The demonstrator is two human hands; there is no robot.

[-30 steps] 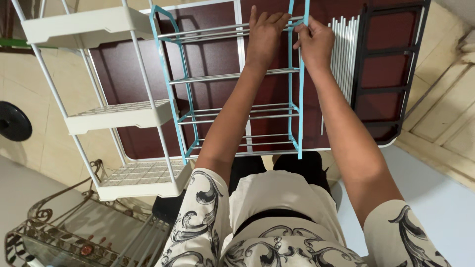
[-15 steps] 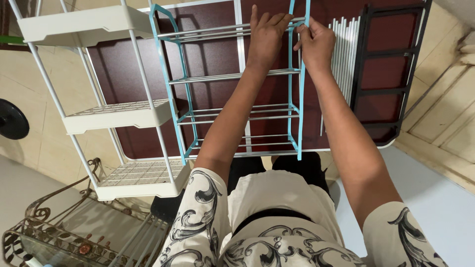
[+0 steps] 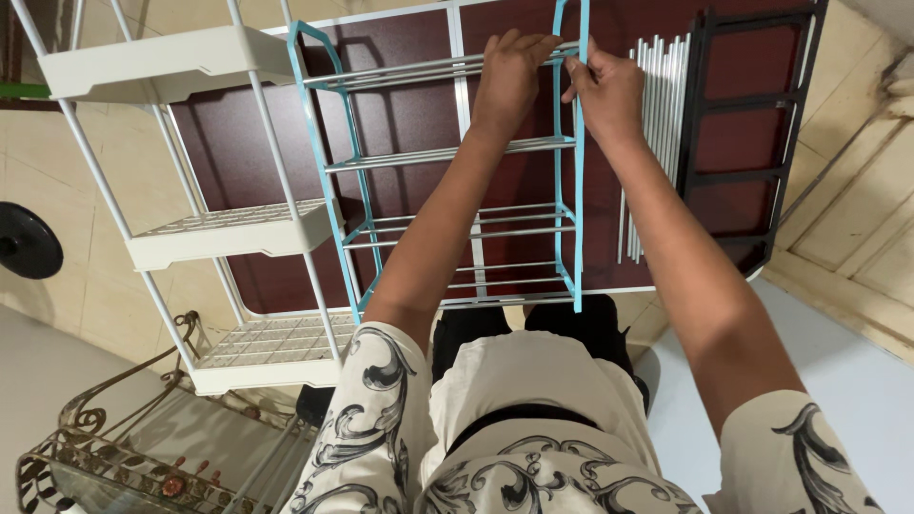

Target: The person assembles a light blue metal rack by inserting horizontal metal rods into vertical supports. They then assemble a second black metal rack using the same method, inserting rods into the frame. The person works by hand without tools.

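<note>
Your left hand point(image 3: 509, 81) clamped the top rods point(image 3: 409, 71) of the blue rack point(image 3: 571, 209), steadying them, while your right hand point(image 3: 609, 95) pinched its side frame just beside.

Cream short-sleeved shirt point(image 3: 533, 400) – black scrollwork print – bare forearms

White three-tier shelf cart point(image 3: 200, 228) at left, black frame point(image 3: 752, 124) lying on dark red table point(image 3: 238, 171), bundle of white rods point(image 3: 657, 105) beside it, ornate metal stand point(image 3: 105, 447) below.

left hand point(image 3: 509, 81) fingers curled tighter, rt hand point(image 3: 609, 90) shifted slightly
</note>
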